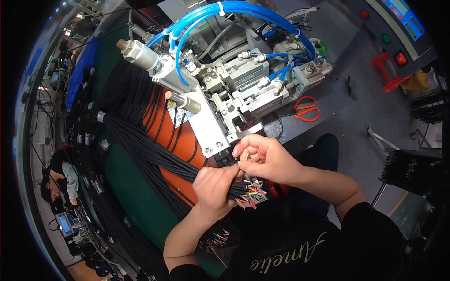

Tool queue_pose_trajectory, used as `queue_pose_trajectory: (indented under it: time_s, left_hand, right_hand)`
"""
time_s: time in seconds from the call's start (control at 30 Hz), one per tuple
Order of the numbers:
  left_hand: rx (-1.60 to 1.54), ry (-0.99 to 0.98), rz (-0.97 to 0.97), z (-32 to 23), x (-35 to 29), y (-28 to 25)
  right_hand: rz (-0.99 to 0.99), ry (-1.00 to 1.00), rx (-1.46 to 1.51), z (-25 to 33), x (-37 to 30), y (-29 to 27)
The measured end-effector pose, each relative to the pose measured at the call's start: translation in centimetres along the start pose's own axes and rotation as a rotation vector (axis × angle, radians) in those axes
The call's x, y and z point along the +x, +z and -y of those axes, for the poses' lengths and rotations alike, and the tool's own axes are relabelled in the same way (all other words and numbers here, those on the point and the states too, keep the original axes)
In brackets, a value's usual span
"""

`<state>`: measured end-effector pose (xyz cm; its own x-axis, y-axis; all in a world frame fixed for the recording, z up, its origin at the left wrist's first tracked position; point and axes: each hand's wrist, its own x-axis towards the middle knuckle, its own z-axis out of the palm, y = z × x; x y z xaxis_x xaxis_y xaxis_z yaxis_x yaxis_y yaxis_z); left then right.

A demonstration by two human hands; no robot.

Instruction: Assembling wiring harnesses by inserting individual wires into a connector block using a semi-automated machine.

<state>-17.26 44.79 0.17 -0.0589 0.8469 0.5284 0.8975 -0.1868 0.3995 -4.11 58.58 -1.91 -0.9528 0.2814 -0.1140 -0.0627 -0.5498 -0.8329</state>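
many black cables [173,164], axis slanting, coloured ends [252,194] pointing lower right, left grip [214,189] clasping them, right grip [269,160] pinching pale strand [247,157]

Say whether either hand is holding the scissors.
No: the scissors lie on the grey table, apart from both the left hand and the right hand.

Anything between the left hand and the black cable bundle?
Nothing visible: the left hand is closed on the black cable bundle, coloured wire ends sticking out. The right hand is beside it, not between.
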Motion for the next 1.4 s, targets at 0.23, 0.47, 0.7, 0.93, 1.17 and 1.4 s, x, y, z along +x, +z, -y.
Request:
queue_pose_trajectory:
  time_s: [0.23, 0.47, 0.7, 0.93, 1.17, 1.4]
  left_hand:
    - [-0.085, -0.169, -0.014, -0.1, 0.2, -0.2]
    - [-0.122, -0.165, 0.053, 0.4, 0.3, 0.2]
    - [-0.396, -0.258, 0.169, 2.0, 0.4, -1.1]
    - [-0.336, -0.217, 0.202, 0.9, 0.6, -0.5]
    - [0.127, -0.16, 0.201, -0.7, 0.4, -0.4]
    - [0.093, -0.212, 0.263, -0.8, 0.2, -0.4]
  right_hand:
    - [-0.087, -0.438, -0.484, -1.9, -1.0, 1.4]
    - [-0.133, -0.558, -0.693, -0.9, -0.7, -0.6]
    - [0.098, -0.151, -0.043, -0.5, 0.1, -1.5]
    - [-0.015, -0.363, -0.644, 0.1, 0.1, -1.3]
    - [-0.099, -0.477, -1.441, 0.7, -0.3, -0.8]
    - [-0.103, -0.495, -1.39, -0.3, 0.1, -1.7]
